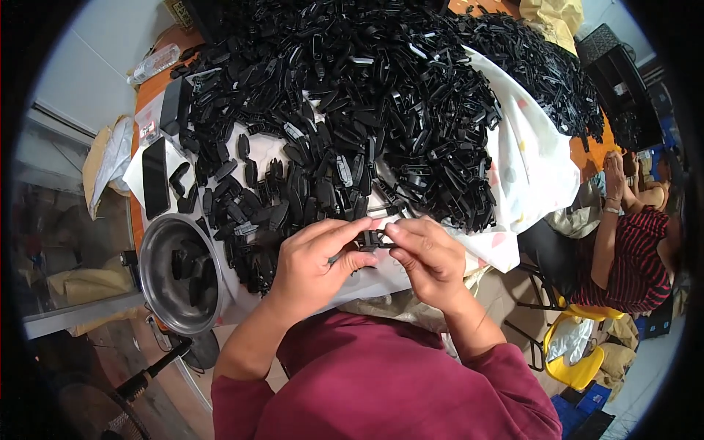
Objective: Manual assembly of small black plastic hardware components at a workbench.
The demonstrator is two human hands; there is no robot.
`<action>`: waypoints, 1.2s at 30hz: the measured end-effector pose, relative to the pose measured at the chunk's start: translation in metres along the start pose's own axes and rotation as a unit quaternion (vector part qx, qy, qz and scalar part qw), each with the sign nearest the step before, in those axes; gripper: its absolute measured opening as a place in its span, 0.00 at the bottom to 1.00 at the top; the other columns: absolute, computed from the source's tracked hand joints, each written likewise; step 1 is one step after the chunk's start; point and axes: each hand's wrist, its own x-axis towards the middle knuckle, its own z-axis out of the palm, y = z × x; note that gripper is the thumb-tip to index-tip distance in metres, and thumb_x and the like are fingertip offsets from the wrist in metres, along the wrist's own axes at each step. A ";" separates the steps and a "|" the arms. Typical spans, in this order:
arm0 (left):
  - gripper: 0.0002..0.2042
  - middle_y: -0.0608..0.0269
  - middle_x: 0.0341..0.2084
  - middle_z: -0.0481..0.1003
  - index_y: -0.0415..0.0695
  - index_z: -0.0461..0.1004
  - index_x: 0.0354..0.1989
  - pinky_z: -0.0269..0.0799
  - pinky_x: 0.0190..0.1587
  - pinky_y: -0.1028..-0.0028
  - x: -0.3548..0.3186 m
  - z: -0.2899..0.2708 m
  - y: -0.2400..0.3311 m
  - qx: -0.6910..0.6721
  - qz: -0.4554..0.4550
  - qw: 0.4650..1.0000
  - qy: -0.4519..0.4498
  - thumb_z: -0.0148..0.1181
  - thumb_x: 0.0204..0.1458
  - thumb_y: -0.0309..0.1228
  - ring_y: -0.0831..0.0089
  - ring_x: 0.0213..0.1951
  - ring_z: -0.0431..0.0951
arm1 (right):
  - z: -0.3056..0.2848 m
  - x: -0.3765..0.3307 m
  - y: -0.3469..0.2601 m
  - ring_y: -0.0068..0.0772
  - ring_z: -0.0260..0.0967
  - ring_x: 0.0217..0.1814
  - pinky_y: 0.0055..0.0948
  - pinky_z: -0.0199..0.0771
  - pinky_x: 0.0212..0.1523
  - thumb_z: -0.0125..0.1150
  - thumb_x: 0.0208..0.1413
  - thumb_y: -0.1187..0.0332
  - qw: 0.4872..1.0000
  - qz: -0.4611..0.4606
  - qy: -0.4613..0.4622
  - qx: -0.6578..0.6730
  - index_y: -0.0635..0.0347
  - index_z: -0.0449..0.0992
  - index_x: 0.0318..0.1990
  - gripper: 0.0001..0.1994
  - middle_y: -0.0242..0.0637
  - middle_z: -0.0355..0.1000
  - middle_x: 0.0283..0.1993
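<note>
Both my hands meet near the table's front edge, pinching one small black plastic part [372, 239] between them. My left hand [314, 264] grips its left end with thumb and forefinger. My right hand [427, 258] holds the right end with fingertips curled over it. Just beyond the hands lies a huge heap of similar black plastic parts [367, 110] spread over a white cloth [535, 169] that covers the table.
A round metal bowl [158, 275] with a few black parts stands at the left. A dark phone [155, 177] lies beyond it. Another person in a striped shirt [631, 257] sits at the right, next to a yellow stool [579, 359] and black crates [623, 88].
</note>
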 end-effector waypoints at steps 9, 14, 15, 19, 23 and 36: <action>0.19 0.59 0.33 0.74 0.39 0.72 0.44 0.69 0.33 0.75 -0.022 0.013 -0.019 -0.036 -0.037 0.998 -0.030 0.64 0.41 0.26 0.71 0.30 0.74 | -0.003 -0.011 -0.005 0.35 0.65 0.28 0.26 0.65 0.25 0.60 0.35 0.85 0.989 -0.029 -0.084 -0.115 0.62 0.73 0.43 0.22 0.39 0.69 0.32; 0.21 0.63 0.42 0.72 0.36 0.65 0.52 0.64 0.45 0.81 -0.033 0.049 -0.007 -0.465 -0.264 0.841 0.083 0.58 0.49 0.29 0.79 0.40 0.70 | 0.020 -0.024 -0.006 0.34 0.65 0.28 0.25 0.67 0.27 0.62 0.36 0.83 0.989 -0.004 0.013 -0.146 0.63 0.71 0.46 0.24 0.42 0.69 0.35; 0.21 0.62 0.42 0.72 0.36 0.65 0.52 0.64 0.46 0.81 -0.037 0.050 -0.010 -0.473 -0.293 0.825 0.094 0.58 0.49 0.28 0.79 0.41 0.70 | 0.023 -0.030 -0.003 0.27 0.67 0.32 0.23 0.69 0.30 0.60 0.42 0.82 0.993 0.028 -0.008 -0.117 0.63 0.69 0.49 0.22 0.40 0.70 0.38; 0.17 0.62 0.40 0.72 0.35 0.66 0.51 0.66 0.44 0.82 -0.049 0.050 -0.016 -0.388 -0.301 0.871 0.031 0.53 0.53 0.25 0.81 0.39 0.71 | 0.034 -0.055 -0.001 0.18 0.66 0.39 0.18 0.70 0.38 0.54 0.51 0.82 0.927 0.325 0.028 0.185 0.66 0.67 0.50 0.17 0.37 0.70 0.43; 0.13 0.64 0.37 0.73 0.34 0.69 0.47 0.66 0.43 0.82 -0.027 0.039 -0.020 -0.423 -0.272 0.864 0.022 0.51 0.54 0.25 0.81 0.37 0.71 | 0.034 -0.042 0.004 0.24 0.69 0.36 0.21 0.70 0.38 0.59 0.48 0.79 0.936 0.314 0.026 0.160 0.65 0.69 0.48 0.17 0.39 0.72 0.39; 0.03 0.63 0.25 0.66 0.44 0.71 0.19 0.71 0.25 0.73 0.012 0.059 -0.046 0.517 0.007 0.853 -0.062 0.53 0.36 0.28 0.68 0.26 0.72 | 0.009 -0.012 0.047 0.38 0.65 0.38 0.29 0.69 0.35 0.58 0.40 0.77 0.930 0.026 -0.030 -0.366 0.61 0.70 0.33 0.09 0.41 0.68 0.40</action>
